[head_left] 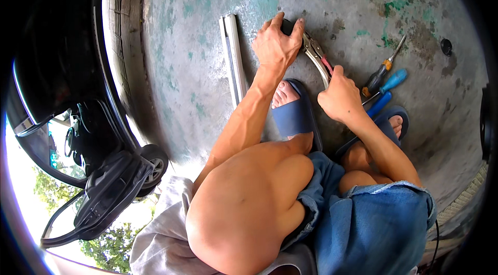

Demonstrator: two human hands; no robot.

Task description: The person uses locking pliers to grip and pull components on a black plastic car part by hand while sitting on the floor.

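Grips locking pliers point(316, 56) with the right hand point(341, 96), fingers curled closed around the lower end of the handles. Reaches away from those fingers toward eleven o'clock, head end just beside the left hand point(276, 41). Shows one bare metal handle, one reddish.

With the left hand, at about ten o'clock from the middle of the pliers, holds a dark rounded piece point(287, 27) from above: forefinger and thumb parted by its width, set on either side, back of the hand upward. Mostly hidden beneath that hand; impossible to tell whether actually caught in the plier jaws.

At eight o'clock from the left hand, lying apart on the stained concrete floor point(181, 41): a long pale metal rail point(232, 57), running down behind the forearm. At two o'clock from the right hand, an orange-and-black screwdriver point(382, 74), shaft pointing up toward one o'clock. Just beside it, a light-blue handle point(394, 80); nearer three o'clock, a darker blue handle point(379, 104). At eight o'clock from the right hand, a blue sandal point(293, 117), worn on the left foot. Out at nine to ten o'clock in the view, a black car point(57, 52), door open.
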